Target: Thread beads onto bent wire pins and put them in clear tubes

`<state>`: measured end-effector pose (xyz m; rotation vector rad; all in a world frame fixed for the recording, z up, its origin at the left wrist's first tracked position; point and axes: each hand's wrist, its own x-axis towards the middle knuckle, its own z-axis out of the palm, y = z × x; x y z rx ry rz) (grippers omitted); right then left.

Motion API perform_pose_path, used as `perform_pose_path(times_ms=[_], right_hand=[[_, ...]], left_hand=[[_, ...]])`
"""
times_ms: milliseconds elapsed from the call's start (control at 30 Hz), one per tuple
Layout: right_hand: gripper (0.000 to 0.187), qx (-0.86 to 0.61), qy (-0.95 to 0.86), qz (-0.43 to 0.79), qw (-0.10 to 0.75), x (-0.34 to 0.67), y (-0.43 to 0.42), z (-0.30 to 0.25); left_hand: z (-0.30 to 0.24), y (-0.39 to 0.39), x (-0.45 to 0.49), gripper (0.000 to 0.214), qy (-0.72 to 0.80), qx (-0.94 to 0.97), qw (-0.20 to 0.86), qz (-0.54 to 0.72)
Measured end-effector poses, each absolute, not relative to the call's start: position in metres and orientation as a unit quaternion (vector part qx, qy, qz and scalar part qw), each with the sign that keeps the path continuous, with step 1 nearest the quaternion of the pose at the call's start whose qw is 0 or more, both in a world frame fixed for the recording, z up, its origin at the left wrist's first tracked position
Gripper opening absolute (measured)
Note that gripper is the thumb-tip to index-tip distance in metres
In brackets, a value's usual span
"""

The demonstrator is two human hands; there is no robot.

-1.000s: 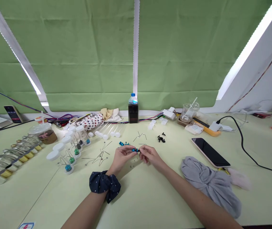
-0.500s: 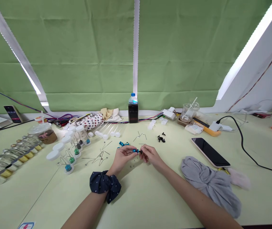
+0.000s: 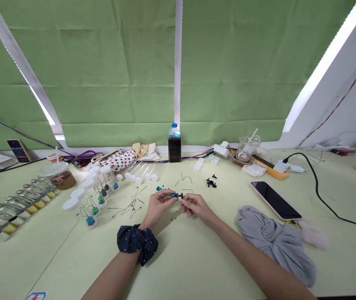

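Note:
In front of me both hands meet over the table. My left hand [image 3: 160, 204] pinches a small blue metal part [image 3: 173, 195] between thumb and fingers. From its right end sticks out a black screw-like piece [image 3: 180, 195] with a wide head. The thumb and fingertips of my right hand [image 3: 195, 205] are closed at this black piece. More small blue parts [image 3: 159, 188] lie just behind my left hand. A loose group of black screw-like pieces [image 3: 211, 183] lies to the right. Thin bent metal rods [image 3: 187, 190] rest behind the hands, and several more [image 3: 130, 204] lie to the left.
Clear tubes with white caps [image 3: 78, 193] stand at left, holding blue, green or dark pieces. Farther left is a row of glass bottles [image 3: 15, 208]. A phone [image 3: 276, 200] and grey cloth [image 3: 274, 241] lie at right. A bottle [image 3: 174, 130] stands behind a dark box [image 3: 174, 150].
The hands have shifted slightly, and the blue part with the black piece is held a little higher and farther left. My right fingertips sit lower against the black piece.

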<state>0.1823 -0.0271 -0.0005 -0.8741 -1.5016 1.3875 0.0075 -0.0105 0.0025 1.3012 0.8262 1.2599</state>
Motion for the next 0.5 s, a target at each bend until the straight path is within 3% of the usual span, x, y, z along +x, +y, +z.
perform_pose_path(times_ms=[500], right_hand=[[0.034, -0.400, -0.573, 0.527, 0.484, 0.1814, -0.0237, 0.0019]], left_hand=[[0.0029, -0.0139, 0.0110, 0.025, 0.342, 0.571, 0.543, 0.512]])
